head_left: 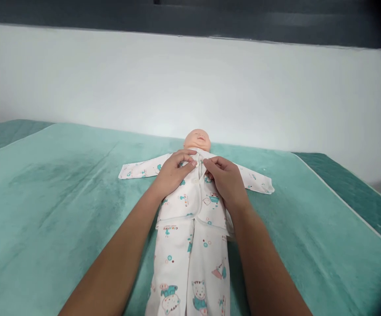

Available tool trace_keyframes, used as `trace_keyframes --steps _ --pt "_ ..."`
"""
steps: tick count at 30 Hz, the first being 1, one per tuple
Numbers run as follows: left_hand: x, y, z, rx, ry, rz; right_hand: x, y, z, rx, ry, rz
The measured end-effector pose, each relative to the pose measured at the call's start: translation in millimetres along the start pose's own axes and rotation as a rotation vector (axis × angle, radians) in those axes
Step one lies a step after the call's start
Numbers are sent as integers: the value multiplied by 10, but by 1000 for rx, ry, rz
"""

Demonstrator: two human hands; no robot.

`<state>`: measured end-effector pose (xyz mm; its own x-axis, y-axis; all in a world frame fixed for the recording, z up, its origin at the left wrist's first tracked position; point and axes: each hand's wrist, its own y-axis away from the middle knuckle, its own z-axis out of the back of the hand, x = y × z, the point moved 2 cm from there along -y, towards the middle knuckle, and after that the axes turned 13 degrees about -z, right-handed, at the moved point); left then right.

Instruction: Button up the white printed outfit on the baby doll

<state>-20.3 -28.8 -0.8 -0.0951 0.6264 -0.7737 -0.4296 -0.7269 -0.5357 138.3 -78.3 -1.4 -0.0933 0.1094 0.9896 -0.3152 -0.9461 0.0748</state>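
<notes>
A baby doll (197, 139) lies on its back, wearing a white baby jacket (184, 204) printed with small animals and matching trousers (173, 267). On the chest, my left hand (176, 170) is closed on the jacket's front edge, its thumb beside a small pale button (197, 164). My right hand (222, 176) pinches the facing edge just across the opening, where a loose pale strip (203, 174) hangs below the fingertips. Part of what lies between my fingers is hidden. Below the chest the jacket fronts meet and part slightly at the hem.
The doll rests on a teal cloth-covered surface (62, 188) with pale piping along the sides. Both jacket sleeves (140, 169) stretch outward. A white wall (144, 83) rises behind the doll's head, with a dark band (190, 19) above it.
</notes>
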Motion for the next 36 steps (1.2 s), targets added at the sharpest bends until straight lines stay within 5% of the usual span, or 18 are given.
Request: trace_keyframes --steps 19,24,36 --pt "-88 4 -62 -22 -123 -1 1 29 -37 -40 97 50" --pt "-86 -1 -52 -23 -146 33 32 73 -36 63 154 39" --pt "-153 4 -32 -21 -49 -9 -44 14 6 130 -203 14"
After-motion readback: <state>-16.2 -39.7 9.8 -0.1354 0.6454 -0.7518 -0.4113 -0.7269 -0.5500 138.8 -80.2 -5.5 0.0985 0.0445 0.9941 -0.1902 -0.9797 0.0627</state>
